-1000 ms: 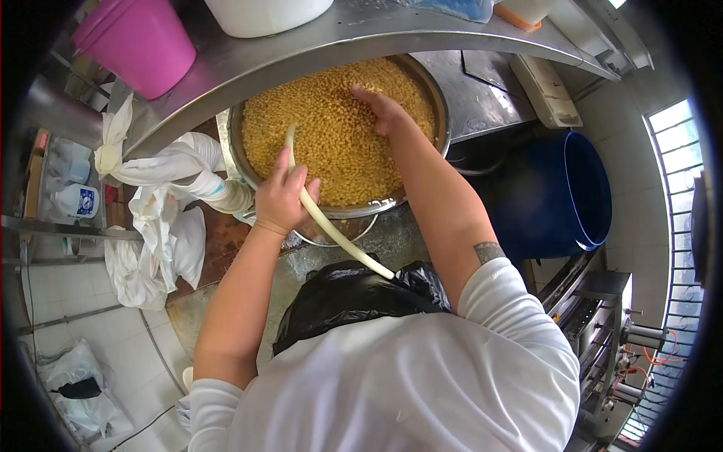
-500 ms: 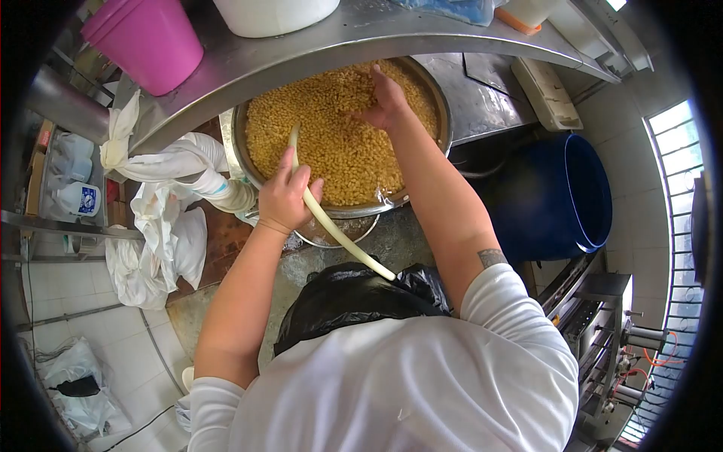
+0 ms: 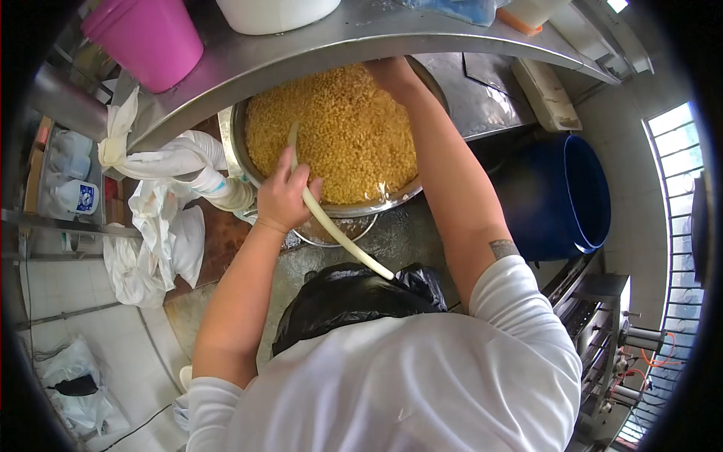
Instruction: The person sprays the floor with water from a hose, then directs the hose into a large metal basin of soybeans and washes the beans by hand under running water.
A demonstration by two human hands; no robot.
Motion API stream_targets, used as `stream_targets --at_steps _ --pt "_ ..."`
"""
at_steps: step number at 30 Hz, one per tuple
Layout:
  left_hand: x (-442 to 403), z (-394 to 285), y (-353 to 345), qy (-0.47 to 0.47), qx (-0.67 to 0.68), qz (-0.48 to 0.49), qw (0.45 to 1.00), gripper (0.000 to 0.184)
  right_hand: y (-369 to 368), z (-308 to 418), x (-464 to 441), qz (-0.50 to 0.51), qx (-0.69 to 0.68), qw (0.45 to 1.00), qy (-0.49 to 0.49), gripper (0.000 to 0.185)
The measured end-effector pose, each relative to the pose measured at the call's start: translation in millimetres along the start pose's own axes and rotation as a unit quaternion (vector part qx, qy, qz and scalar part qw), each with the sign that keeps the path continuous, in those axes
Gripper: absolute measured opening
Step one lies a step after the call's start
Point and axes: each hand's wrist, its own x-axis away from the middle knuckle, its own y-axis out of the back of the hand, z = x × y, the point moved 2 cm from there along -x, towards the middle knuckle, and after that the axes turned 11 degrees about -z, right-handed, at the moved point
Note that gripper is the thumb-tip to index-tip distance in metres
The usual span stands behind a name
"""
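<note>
A wide metal tub (image 3: 239, 143) is full of yellow kernels (image 3: 339, 135) that look wet. My left hand (image 3: 285, 197) is closed round a pale hose (image 3: 331, 230), whose upper end rests over the kernels near the tub's left side. The hose's lower end lies against the black plastic apron (image 3: 346, 305) at my waist. At the far rim of the tub is my right hand (image 3: 392, 71), partly under the shelf edge, with its fingers hidden.
A metal shelf (image 3: 301, 56) crosses above the tub, bearing a pink bucket (image 3: 147, 45) and a white container (image 3: 279, 11). On the right stands a blue barrel (image 3: 550, 200). White sacks (image 3: 162, 233) hang at the left. A machine (image 3: 595, 316) is at lower right.
My right hand has moved up and away over the kernels to the tub's far edge, its fingers passing out of sight. My left hand and the hose have barely moved.
</note>
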Motion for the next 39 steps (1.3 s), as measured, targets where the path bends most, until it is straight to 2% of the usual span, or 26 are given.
stream_targets --at_steps 1,3,4,6,7,9,12,13,14,16,17,19,22,25,32,34,37,39 --pt "-1 -1 1 0.005 -0.005 -0.002 1.000 0.031 3 4 -4 -0.007 -0.002 1.000 0.011 0.054" --pt "3 -1 3 0.020 0.000 0.010 1.000 0.031 10 12 2 0.001 0.005 0.990 0.144 0.044" --pt "2 -1 2 0.030 0.005 0.017 0.999 0.032 15 10 4 0.002 0.006 0.990 0.143 0.044" --pt "1 -1 2 0.026 0.007 0.012 1.000 0.032 20 7 7 0.106 0.151 0.972 0.149 0.040" --pt "1 -1 1 0.023 0.008 0.007 1.000 0.032 24 16 13 0.106 0.152 0.971 0.149 0.040" --pt "1 0 0 0.013 0.008 -0.002 1.000 0.032 30 41 39 0.231 0.302 0.922 0.075 0.038" --pt "1 0 0 0.012 0.007 -0.005 1.000 0.032 28 26 69 0.253 0.293 0.922 0.031 0.039" --pt "2 0 1 0.021 0.007 0.002 1.000 0.032 26 31 75 0.272 0.323 0.906 0.018 0.047" --pt "1 0 0 0.020 0.007 0.003 1.000 0.032 25 31 84 0.272 0.322 0.907 0.017 0.047" --pt "0 0 0 -0.003 0.008 -0.016 1.000 0.032 21 31 105 0.279 0.331 0.897 0.090 0.058" --pt "0 1 -1 -0.005 0.009 -0.015 1.000 0.032 17 25 112 0.278 0.331 0.898 0.088 0.058" --pt "1 2 -1 -0.005 0.005 -0.010 1.000 0.032 9 22 125 0.309 0.351 0.879 0.092 0.078" --pt "2 3 -2 0.000 0.012 -0.010 1.000 0.032 2 28 135 0.338 0.397 0.851 0.065 0.079" --pt "4 3 -3 0.000 0.007 -0.015 1.000 0.033 -6 15 138 0.307 0.395 0.865 0.023 0.070" --pt "4 2 -3 -0.002 0.000 -0.001 1.000 0.034 -15 -17 128 0.256 0.323 0.911 0.039 0.048" --pt "3 1 -2 0.001 0.001 -0.003 1.000 0.033 -7 -13 128 0.184 0.243 0.952 0.023 0.038" --pt "2 1 -1 -0.010 0.001 -0.008 1.000 0.034 10 20 124 0.236 0.255 0.937 0.019 0.033" --pt "2 1 -1 -0.013 0.002 -0.009 1.000 0.034 16 28 119 0.214 0.272 0.937 0.040 0.032"
